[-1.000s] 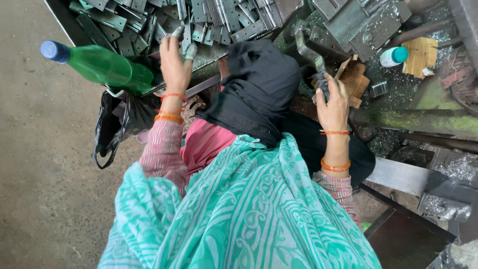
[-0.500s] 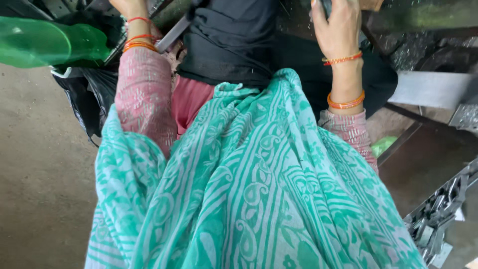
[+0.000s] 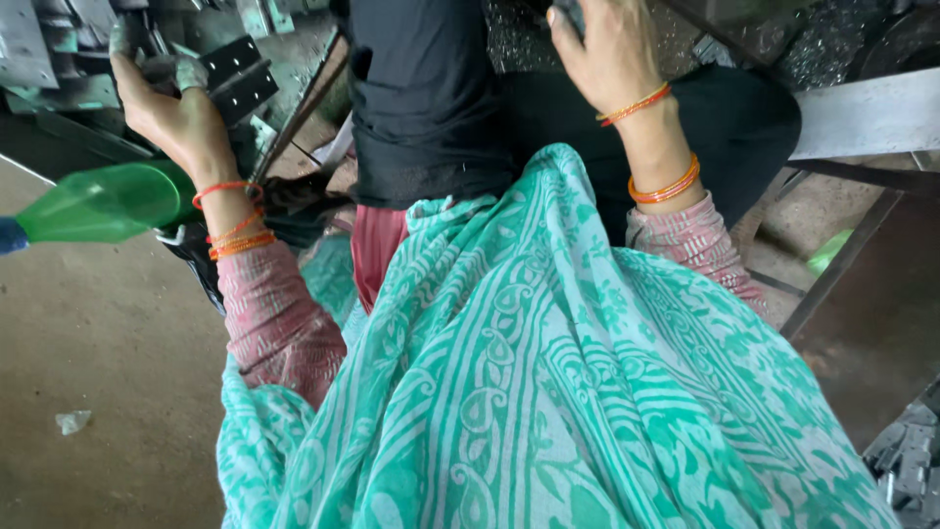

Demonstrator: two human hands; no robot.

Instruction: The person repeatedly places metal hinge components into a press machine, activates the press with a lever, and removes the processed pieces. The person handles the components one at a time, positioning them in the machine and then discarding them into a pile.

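Presently: left hand (image 3: 171, 108), gloved fingertips, closed around dark metal plate (image 3: 233, 73) at edge of plate pile (image 3: 59, 59). Right hand (image 3: 607, 54) raised at top edge; grip unclear, cannot tell. Green bottle (image 3: 103, 204) beside left wrist. Plate lifted, not yet placed; pile remained.

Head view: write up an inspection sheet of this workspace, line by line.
Surface: metal bench at top right, dark and gritty; bare concrete floor at left.
Job's things: dark metal brackets in a pile at top left.
Clutter: green plastic bottle lying in a black bag; scrap of paper on the floor; more metal parts at bottom right.
Hands: left hand reaches among the brackets, fingertips covered; right hand is raised at the top edge, what it holds is cut off.
Cables: nothing seen.
Surroundings: green patterned cloth and black cloth fill the middle of the view.
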